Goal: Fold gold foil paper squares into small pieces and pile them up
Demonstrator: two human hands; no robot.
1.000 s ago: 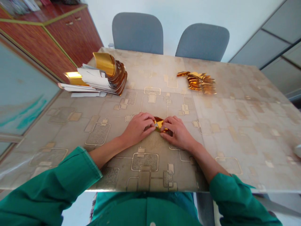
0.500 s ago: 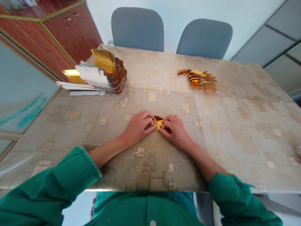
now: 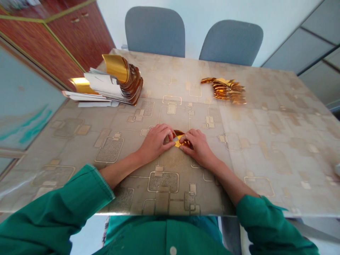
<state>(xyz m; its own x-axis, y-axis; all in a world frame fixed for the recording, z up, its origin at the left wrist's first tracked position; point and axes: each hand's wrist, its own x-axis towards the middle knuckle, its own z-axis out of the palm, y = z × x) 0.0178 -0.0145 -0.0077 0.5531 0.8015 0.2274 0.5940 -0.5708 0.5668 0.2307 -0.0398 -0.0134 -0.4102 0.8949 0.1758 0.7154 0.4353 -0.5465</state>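
**Patterned bench with gold foil between your hands**

Pale walls surround the bench, and two grey-blue chairs stand beyond its far edge. A reddish-brown wooden cabinet sits past the far left corner. The bench top is a glossy beige sheet printed with gold-outlined rounded squares, and its right half is bare of objects apart from a small pale object at the right edge, too cut off to name.

Toward the far left corner of the bench lies a curled stack of gold foil and white paper strips. Nearer the far edge, right of centre, sits a fanned pile of folded gold foil pieces.

A small folded gold foil piece lies on the bench, near the middle and closer to you. Your left hand and right hand meet over it, the fingers of both together and clamped on its sides. Your green sleeves cross the near edge.
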